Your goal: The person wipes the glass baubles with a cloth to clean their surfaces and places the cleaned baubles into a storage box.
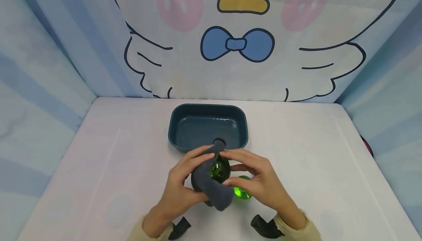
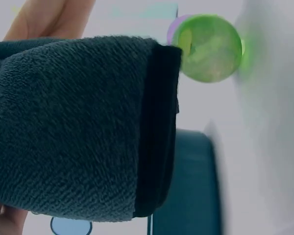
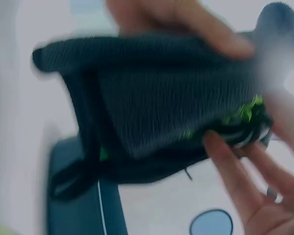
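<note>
I'm looking down on a pale desk, closed off behind by a backdrop printed with a cartoon figure in a blue bow tie, with pale blue drapes at both sides. A dark teal basin sits toward the far edge. On its near side I see a grey cloth wrapped partly round a dark green glassy thing, between the two hands. The left hand grips the cloth; the right hand pinches its opening edge. A bright green round thing lies just under the right hand.
</note>
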`<state>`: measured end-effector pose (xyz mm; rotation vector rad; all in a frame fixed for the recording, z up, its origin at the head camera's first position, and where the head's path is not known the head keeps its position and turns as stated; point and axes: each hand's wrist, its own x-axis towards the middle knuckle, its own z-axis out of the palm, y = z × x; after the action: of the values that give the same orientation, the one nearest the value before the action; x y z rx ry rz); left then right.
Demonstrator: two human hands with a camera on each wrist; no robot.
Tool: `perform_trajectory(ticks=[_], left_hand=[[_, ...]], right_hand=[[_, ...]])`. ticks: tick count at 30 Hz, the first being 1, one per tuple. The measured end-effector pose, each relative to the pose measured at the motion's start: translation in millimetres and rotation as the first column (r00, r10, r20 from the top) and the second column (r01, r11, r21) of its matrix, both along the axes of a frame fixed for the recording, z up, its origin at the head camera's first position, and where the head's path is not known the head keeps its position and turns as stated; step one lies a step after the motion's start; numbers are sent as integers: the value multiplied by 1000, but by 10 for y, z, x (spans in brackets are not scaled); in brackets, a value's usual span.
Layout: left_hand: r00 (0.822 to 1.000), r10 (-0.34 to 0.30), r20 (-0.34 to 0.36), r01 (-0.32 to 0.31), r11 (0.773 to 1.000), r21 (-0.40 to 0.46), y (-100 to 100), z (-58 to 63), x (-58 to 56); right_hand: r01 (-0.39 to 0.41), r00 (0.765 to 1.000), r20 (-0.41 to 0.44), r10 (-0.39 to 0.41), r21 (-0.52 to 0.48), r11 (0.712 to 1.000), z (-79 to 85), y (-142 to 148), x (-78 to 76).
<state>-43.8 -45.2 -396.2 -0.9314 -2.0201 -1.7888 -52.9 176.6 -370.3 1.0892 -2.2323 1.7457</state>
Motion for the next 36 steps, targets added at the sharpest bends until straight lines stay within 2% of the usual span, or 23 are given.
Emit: perform_trajectory(ticks=[2,4,9,11,14,17,19,24,29,31,34,36], left_hand=[[1000,5,-1,-5,1000,-5,5,-3,4],[1000,12,-2,-12,1000,-4,12,-11,4],[1000,5,-2,-5,1000,15,12,-20,1],[1000,-4,-6,4,1000,22,13,-18,-2],[1000,-4,-24,5,1000,23,21,-13,-5],[999,9,-32,-7,999,45,29,-8,1],[999,18,-38,-15,998,66,32,-10,6],[999,17,-34,-14,995,98,36,-3,8],[997,21,-71,-14,995,94,46,14,2],[997,23,-73,-17,996,93,43,21,6],[999,31,-37,-27,995,95,26,29,17],[999,44,-5,-43,994,97,8,31,22]], right_hand=[[4,996,85,0,-47,999,8,-4,16],[13,991,135,-4,-66,998,24,-4,30],[79,976,207,-70,-36,996,73,-19,74],[122,961,253,-112,-23,992,91,-31,94],[179,922,350,-164,-11,984,118,-54,119],[195,897,406,-177,-4,981,143,-75,135],[174,911,378,-167,15,985,153,-72,142],[92,965,242,-106,67,993,175,-24,143],[37,978,205,-48,58,998,201,17,129],[40,986,161,-51,69,997,213,35,124],[84,996,4,-85,125,989,228,73,115],[106,986,-142,-85,151,983,231,86,102]])
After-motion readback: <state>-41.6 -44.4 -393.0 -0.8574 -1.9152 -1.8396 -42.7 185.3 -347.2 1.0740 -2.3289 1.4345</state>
